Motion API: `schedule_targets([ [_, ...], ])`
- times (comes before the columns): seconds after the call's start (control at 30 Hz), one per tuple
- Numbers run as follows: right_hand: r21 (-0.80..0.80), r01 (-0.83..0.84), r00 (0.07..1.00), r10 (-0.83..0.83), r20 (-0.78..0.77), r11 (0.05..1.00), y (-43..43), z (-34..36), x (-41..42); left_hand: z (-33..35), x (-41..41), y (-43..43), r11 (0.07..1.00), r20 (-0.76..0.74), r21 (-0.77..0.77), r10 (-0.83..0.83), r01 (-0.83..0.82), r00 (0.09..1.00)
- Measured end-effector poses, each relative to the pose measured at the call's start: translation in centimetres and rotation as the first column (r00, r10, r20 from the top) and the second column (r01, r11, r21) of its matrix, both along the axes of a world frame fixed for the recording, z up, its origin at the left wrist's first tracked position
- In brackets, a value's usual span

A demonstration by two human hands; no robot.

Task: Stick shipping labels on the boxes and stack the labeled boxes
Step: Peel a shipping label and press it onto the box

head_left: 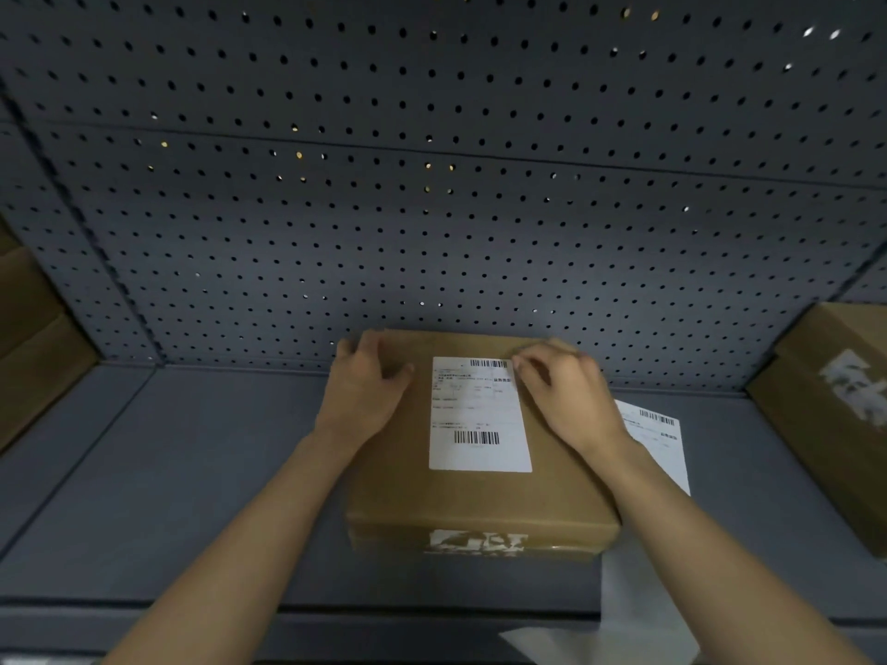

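Note:
A brown cardboard box (480, 496) lies flat on the grey shelf (168, 472), just in front of me. A white shipping label (479, 415) with two barcodes lies on its top face. My left hand (367, 386) rests on the box's far left corner, fingers over the far edge and thumb toward the label. My right hand (564, 391) lies on the box's far right part, its fingertips touching the label's upper right corner. Torn white label remains show on the box's front side.
A loose sheet of labels (660, 434) lies on the shelf right of the box, partly under my right forearm. Another brown box (835, 415) stands at the right edge, more boxes (33, 338) at the left. A grey pegboard wall (432, 184) closes the back.

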State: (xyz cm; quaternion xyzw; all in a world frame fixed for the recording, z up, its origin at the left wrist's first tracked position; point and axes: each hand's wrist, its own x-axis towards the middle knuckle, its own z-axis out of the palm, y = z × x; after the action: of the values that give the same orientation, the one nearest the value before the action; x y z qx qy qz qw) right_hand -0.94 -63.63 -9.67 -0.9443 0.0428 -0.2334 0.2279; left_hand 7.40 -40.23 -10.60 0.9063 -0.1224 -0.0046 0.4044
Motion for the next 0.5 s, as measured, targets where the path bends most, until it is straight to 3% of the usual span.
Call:
schedule_targets([
  [0.1,-0.131,-0.313,0.948,0.317,0.01,0.941,1.1,0.0,-2.2,-0.6,-1.3,1.1,0.985,-0.142,-0.171,-0.032,0.008,0.989],
  [0.2,-0.131,-0.535,0.825,0.482,-0.295,0.835,2.8,-0.7,-3.2,-1.2,-2.2,1.4,0.966,-0.204,-0.256,-0.096,0.042,0.974],
  [0.3,-0.135,-0.574,0.754,0.456,-0.473,0.808,2.9,-0.9,-2.9,-1.8,-2.4,1.4,0.939,-0.226,-0.341,-0.125,0.042,0.966],
  [0.5,-0.194,-0.51,0.768,0.342,-0.541,0.838,2.2,-0.6,-1.6,-2.2,-2.1,1.7,0.907,-0.279,-0.419,-0.181,0.05,0.943],
])
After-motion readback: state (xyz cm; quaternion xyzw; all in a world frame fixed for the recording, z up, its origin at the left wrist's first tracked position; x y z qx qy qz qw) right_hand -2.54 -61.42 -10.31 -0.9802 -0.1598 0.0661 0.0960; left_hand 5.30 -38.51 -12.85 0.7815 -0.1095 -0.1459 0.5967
